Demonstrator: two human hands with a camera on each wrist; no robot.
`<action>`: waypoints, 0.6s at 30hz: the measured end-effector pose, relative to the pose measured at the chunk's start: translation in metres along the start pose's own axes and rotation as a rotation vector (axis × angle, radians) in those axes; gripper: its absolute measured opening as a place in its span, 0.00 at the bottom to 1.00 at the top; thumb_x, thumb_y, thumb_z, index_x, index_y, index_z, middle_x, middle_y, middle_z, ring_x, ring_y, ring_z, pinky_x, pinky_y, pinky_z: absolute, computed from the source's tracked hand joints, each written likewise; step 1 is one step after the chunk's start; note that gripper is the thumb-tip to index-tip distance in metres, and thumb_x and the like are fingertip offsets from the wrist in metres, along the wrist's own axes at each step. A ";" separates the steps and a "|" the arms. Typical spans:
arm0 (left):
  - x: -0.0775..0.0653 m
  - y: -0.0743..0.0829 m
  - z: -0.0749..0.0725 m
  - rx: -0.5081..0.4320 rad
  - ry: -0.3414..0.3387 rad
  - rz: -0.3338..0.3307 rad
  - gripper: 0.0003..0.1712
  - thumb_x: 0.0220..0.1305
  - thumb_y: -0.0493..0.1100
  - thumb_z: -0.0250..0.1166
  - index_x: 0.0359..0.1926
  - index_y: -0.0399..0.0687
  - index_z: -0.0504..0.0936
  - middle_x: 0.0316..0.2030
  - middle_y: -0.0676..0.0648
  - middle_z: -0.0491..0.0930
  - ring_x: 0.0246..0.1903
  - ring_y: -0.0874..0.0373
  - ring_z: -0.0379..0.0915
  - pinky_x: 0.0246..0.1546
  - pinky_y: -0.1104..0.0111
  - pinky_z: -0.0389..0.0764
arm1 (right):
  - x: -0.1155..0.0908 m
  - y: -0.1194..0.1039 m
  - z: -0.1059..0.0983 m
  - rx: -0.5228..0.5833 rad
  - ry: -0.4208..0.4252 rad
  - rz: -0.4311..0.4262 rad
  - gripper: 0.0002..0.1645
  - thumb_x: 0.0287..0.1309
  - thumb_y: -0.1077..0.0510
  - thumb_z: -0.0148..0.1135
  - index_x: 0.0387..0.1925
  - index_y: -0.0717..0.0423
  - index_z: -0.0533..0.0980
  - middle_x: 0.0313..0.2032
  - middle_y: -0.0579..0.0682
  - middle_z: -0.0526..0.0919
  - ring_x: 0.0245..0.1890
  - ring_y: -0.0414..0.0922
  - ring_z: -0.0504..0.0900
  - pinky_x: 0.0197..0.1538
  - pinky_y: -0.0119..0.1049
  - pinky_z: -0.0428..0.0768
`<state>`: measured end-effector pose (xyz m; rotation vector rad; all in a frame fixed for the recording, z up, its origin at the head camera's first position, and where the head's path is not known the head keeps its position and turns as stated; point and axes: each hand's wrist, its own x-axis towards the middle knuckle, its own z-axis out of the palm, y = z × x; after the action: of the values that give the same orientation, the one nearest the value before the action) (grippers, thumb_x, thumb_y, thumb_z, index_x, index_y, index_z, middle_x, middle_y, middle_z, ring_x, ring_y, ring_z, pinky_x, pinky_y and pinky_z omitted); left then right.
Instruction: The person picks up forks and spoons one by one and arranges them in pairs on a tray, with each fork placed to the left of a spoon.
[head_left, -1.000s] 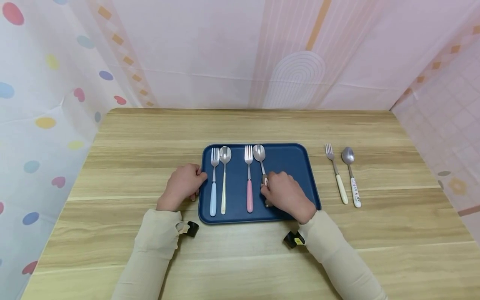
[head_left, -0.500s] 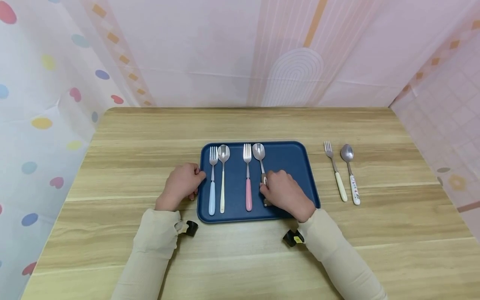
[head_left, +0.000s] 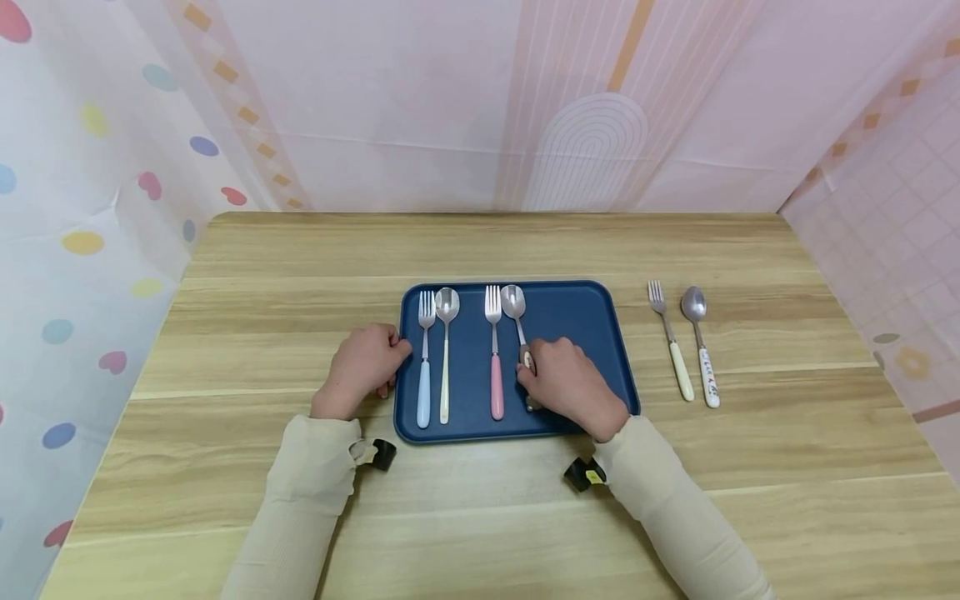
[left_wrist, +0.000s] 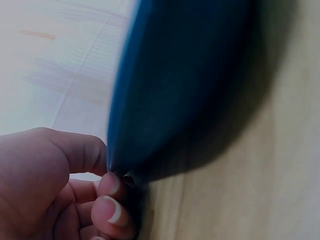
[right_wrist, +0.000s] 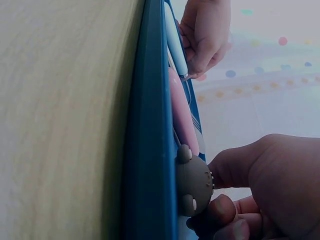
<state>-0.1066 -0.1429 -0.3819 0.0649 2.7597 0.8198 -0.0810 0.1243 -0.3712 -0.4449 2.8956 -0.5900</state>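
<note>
On the rectangular navy-blue tray [head_left: 577,325], our right fingers [right_wrist: 222,207] pinch the brown-handled metal spoon [head_left: 525,354] (left fingers [left_wrist: 106,212] pinch the rim [left_wrist: 118,107]), likely aligning it; next, probably, letting go.

Cream sleeves clothe both arms: the left sleeve [head_left: 288,525] at lower left of centre, the right sleeve [head_left: 686,517] at lower right, faintly creased, with puffy gathered cuffs [head_left: 322,437]. By each cuff sits a black wrist camera; the left one [head_left: 384,455] adjoins a pale band [head_left: 363,452], the right one [head_left: 578,474] bears a yellow label [head_left: 595,477]. The left hand [head_left: 363,362] and right hand [head_left: 570,379] are bare.
</note>
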 end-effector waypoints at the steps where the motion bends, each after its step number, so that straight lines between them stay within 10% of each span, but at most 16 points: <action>1: 0.000 0.000 0.000 0.000 -0.001 -0.001 0.16 0.61 0.45 0.48 0.20 0.43 0.69 0.11 0.48 0.73 0.08 0.56 0.70 0.10 0.67 0.65 | 0.000 0.000 0.000 0.000 -0.002 0.004 0.14 0.58 0.52 0.55 0.20 0.52 0.70 0.13 0.46 0.72 0.12 0.36 0.71 0.17 0.31 0.71; 18: 0.001 0.001 0.001 -0.004 -0.012 -0.013 0.16 0.62 0.45 0.49 0.20 0.43 0.69 0.11 0.47 0.73 0.08 0.55 0.70 0.10 0.68 0.65 | 0.002 0.000 0.001 -0.032 -0.001 0.026 0.16 0.59 0.49 0.54 0.21 0.53 0.71 0.13 0.48 0.71 0.12 0.39 0.71 0.15 0.32 0.70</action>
<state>-0.1071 -0.1417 -0.3819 0.0517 2.7444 0.8185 -0.0824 0.1237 -0.3728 -0.4116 2.9092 -0.5406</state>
